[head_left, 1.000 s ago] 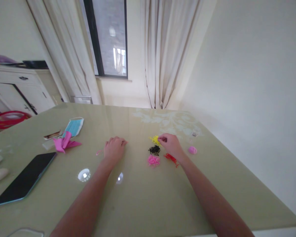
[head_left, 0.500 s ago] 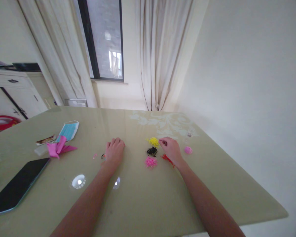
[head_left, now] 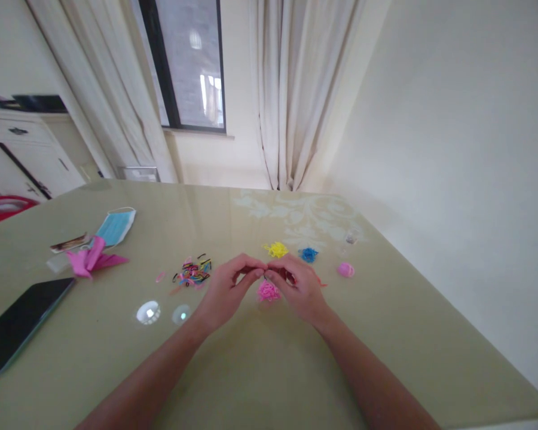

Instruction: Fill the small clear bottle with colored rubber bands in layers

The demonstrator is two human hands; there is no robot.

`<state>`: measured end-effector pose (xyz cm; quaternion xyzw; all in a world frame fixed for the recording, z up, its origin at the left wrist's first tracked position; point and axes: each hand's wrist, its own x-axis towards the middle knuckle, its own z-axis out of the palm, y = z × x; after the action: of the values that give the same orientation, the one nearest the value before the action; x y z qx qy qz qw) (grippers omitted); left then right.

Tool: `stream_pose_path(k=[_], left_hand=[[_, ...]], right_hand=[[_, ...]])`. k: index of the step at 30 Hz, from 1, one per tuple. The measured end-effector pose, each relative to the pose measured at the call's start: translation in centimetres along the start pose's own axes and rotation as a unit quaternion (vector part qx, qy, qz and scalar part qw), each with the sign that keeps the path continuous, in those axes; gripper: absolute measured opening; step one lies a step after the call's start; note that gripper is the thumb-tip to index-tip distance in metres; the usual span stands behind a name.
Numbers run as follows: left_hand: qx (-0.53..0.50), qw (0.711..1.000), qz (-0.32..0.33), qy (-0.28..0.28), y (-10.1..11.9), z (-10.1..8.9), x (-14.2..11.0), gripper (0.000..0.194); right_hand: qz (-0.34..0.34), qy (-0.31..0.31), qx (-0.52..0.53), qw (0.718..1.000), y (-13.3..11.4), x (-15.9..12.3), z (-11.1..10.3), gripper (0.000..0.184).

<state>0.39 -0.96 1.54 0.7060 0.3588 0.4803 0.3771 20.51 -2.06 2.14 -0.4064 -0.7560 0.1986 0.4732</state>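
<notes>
Left hand (head_left: 224, 292) and right hand (head_left: 301, 289): grip pinched, fingertips meeting; can't tell what's between. Mixed bands (head_left: 193, 272) left of hands; yellow pile (head_left: 277, 249) and blue pile (head_left: 308, 255) toward tabletop's (head_left: 260, 370) far edge. Probably light, soft, stretchy, tangle-prone; best pinched singly by one end.

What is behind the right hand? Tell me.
Beyond the right hand, the yellow pile, the blue pile and a red strand show; whatever the palm and fingers cover cannot be seen.
</notes>
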Motion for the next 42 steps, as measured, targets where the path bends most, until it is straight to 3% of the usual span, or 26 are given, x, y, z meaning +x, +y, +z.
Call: stream_pose_path(k=[5,11,17,26,36,42], left_hand=[[-0.055,0.998,-0.030,-0.016,0.1,-0.2,-0.1,0.015],[-0.069,0.997,-0.037,-0.008,0.2,0.1,-0.3,0.018],[-0.055,0.998,0.001,0.010,0.6,-0.1,-0.3,0.016],[-0.073,0.992,0.046,0.097,2.0,-0.2,-0.5,0.011],[-0.067,0.990,0.070,0.105,2.4,-0.2,-0.5,0.012],[-0.012,0.995,0.045,0.088,1.3,0.5,-0.4,0.013]], right_hand=[[0.032,0.019,0.038,0.999,-0.8,0.1,-0.5,0.014],[0.053,-0.002,0.038,0.998,-1.1,0.1,-0.4,0.012],[0.053,0.013,0.073,0.996,-1.3,0.1,-0.6,0.017],[0.049,-0.003,0.133,0.990,-2.1,-0.2,-1.0,0.017],[0.059,0.011,0.171,0.983,-1.8,-0.3,-0.9,0.014],[0.105,0.099,0.167,0.975,0.1,0.7,-2.3,0.019]])
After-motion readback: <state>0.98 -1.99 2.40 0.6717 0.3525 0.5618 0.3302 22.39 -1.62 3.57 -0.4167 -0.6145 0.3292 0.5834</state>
